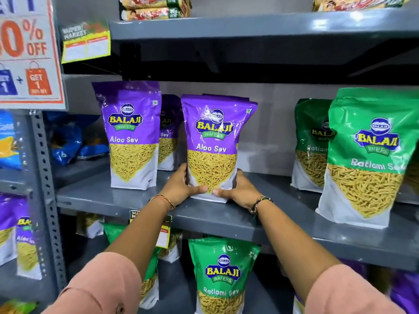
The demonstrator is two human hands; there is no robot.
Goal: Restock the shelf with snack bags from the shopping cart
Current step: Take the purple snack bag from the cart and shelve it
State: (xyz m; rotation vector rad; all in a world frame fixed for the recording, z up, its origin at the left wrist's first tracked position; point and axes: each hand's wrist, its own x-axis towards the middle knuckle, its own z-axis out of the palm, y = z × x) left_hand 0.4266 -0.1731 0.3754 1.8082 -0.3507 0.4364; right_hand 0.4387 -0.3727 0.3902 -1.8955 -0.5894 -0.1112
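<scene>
Sleeves: two pink sleeves (102, 288) fill the bottom corners, forearms reaching up to the middle shelf (226, 216).
Held bag: purple Aloo Sev bag (215, 146), upright, its base on the grey shelf near the front edge; purple top with a yellow-lettered Balaji badge, a clear window of thin yellow strands, white bottom.
Neighbours: a matching purple bag (131, 134) stands to the left, apart from it; a third purple bag (169, 132) sits behind and between them, mostly hidden; another purple top edge peeks out just behind the held one.
Green bags: Ratlami Sev bag (365, 159) to the right, its edge cut off by the frame; one more behind it, partly covered.
Hard to read: offer poster (29, 53) at upper left is cropped; the price tag under the shelf is blurred.
Left hand (179, 186): wrapped round the bag's lower left side, thumb across the front.
Right hand (240, 190): clasping the lower right side, thumb on the front; thumbs almost meet.
</scene>
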